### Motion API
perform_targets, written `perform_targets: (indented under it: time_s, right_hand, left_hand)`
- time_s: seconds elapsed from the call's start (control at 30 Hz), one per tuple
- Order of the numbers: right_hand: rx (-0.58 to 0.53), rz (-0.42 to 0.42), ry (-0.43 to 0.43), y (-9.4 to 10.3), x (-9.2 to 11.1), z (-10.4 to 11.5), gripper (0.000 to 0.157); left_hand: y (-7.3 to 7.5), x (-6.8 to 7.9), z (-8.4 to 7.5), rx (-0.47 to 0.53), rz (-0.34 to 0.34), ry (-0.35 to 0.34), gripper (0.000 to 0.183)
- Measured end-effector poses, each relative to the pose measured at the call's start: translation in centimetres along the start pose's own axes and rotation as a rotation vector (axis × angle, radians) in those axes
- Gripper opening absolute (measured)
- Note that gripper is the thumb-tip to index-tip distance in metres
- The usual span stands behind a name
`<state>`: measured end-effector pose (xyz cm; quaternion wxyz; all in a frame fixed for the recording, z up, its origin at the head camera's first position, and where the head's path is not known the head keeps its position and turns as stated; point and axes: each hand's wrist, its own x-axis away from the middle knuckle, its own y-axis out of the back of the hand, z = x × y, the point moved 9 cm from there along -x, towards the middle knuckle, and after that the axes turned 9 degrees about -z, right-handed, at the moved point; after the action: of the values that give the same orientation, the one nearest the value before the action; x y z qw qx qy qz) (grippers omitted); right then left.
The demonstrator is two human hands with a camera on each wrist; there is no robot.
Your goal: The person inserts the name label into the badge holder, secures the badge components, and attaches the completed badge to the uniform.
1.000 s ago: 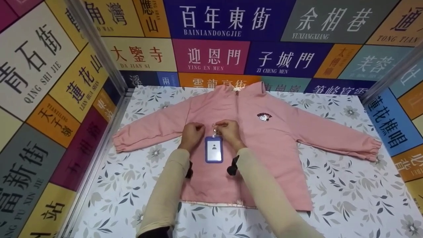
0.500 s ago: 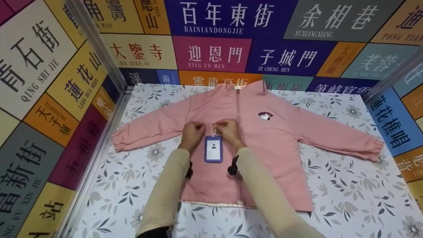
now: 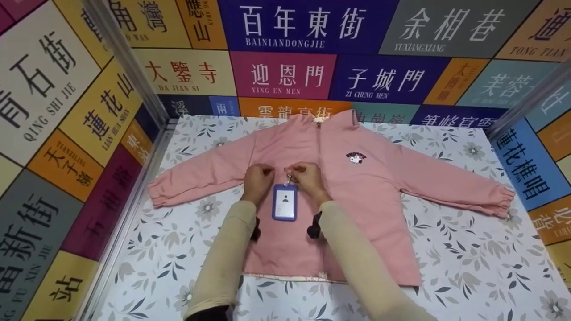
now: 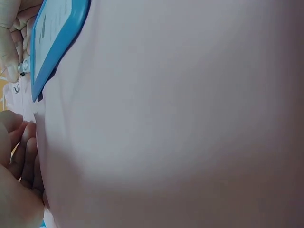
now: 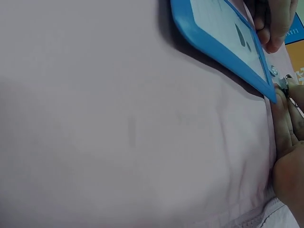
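A pink zip jacket [image 3: 366, 214] lies spread face up on the table. My right hand [image 3: 308, 180] pinches the metal clip [image 3: 289, 177] of a blue-framed ID badge [image 3: 284, 203]. The badge hangs below the clip over the jacket's left-hand front panel. My left hand [image 3: 258, 183] is just left of the clip, its thumb and fingers pinching the jacket fabric. In the left wrist view the left fingertips [image 4: 28, 124] meet at a raised bit of pink cloth. The right wrist view has the clip [image 5: 285, 85] between the right fingers. The clip's exact hold on the fabric is hidden.
A white tablecloth with grey leaf print [image 3: 464, 254] lies under the jacket. Panels with street names, such as the back wall [image 3: 285, 73], enclose three sides. A small cartoon patch [image 3: 355, 158] is on the jacket's chest. The sleeves stretch out to both sides.
Both hands keep their places on the jacket and the clip. The badge has swung slightly to the left, and the glare on its card has gone. The whole view shifts a little.
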<state>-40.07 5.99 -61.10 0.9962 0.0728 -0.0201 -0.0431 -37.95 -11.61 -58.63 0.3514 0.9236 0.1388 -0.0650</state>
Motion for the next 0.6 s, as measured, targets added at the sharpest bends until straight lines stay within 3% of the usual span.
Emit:
perform_targets:
  time_s: [0.13, 0.33, 0.6]
  right_hand:
    - [-0.028, 0.024, -0.027, -0.3, 0.0, -0.1, 0.014]
    - [-0.074, 0.051, -0.105, -0.4, -0.1, -0.3, 0.019]
    - [-0.062, 0.013, -0.120, 0.1, 0.0, -0.1, 0.012]
  left_hand:
    - [0.3, -0.3, -0.2, -0.059, -0.046, -0.005, 0.024]
    - [0.2, -0.6, -0.6, -0.125, -0.040, -0.001, 0.039]
    - [-0.5, -0.7, -1.9, -0.252, -0.039, -0.078, 0.028]
